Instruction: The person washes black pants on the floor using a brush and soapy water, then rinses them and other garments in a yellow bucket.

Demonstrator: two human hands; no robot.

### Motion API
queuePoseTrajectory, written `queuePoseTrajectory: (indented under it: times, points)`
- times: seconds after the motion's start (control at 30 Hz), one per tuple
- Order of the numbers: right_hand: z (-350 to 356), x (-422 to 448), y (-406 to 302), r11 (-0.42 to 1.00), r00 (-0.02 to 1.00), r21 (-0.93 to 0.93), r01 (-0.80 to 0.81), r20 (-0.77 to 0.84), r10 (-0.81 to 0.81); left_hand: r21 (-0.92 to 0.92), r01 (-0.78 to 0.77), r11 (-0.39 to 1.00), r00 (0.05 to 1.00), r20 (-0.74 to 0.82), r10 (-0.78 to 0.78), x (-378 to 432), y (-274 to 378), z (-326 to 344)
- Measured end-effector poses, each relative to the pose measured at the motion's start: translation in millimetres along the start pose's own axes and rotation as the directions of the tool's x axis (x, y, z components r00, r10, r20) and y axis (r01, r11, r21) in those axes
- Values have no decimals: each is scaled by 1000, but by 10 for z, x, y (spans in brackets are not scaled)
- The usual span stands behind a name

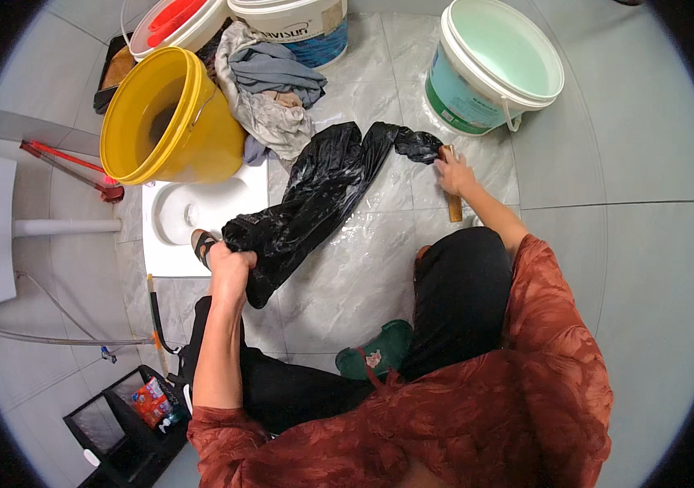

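Wet black trousers (328, 189) lie stretched across the tiled floor, streaked with whitish suds. My left hand (230, 268) grips their bunched near end, close to the squat toilet. At the far end, my right hand (456, 175) is closed around a long brown scrubbing brush (455, 210), probably wooden. The top of the brush touches or lies right beside the twisted end of the black cloth; its underside is hidden.
A yellow bucket (225, 134) stands at the squat toilet's (155, 244) edge. Crumpled grey and white clothes (273, 79) lie beside it. A pale green-lined bucket (462, 91) is at the far right, a white-and-blue bucket (328, 36) behind. A hose (66, 339) runs on the left. The floor (347, 293) is wet.
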State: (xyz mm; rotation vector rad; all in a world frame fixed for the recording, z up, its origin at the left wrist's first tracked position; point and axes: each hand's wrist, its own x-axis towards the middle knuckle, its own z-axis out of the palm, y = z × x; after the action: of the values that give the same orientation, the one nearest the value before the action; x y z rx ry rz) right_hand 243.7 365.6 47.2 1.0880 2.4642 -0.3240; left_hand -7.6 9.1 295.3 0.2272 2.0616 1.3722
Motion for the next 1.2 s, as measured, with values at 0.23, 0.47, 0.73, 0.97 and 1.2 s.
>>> queuePoseTrajectory:
  times: [0.23, 0.47, 0.73, 0.97, 1.2]
  points:
    - [577, 76, 219, 944, 944, -31, -329, -13, 328, 55, -48, 997, 997, -53, 51, 23, -67, -37]
    - [-141, 415, -521, 923, 910, -123, 366, -158, -382, 338, -314, 887, 949, 103, 297, -292, 475, -56]
    - [-862, 149, -1920, 636, 597, 224, 739, 220, -772, 488, -590, 643, 804, 286, 522, -577, 1518, -134]
    - [-873, -338, -2194, 520, 467, 648, 556, 274, -841, 535, -664, 523, 734, 333, 592, -731, 2221, -164]
    - [-1424, -729, -2215, 117, 564, 985, -122, 167, -809, 495, -635, 593, 763, 279, 583, -1063, 2754, -231]
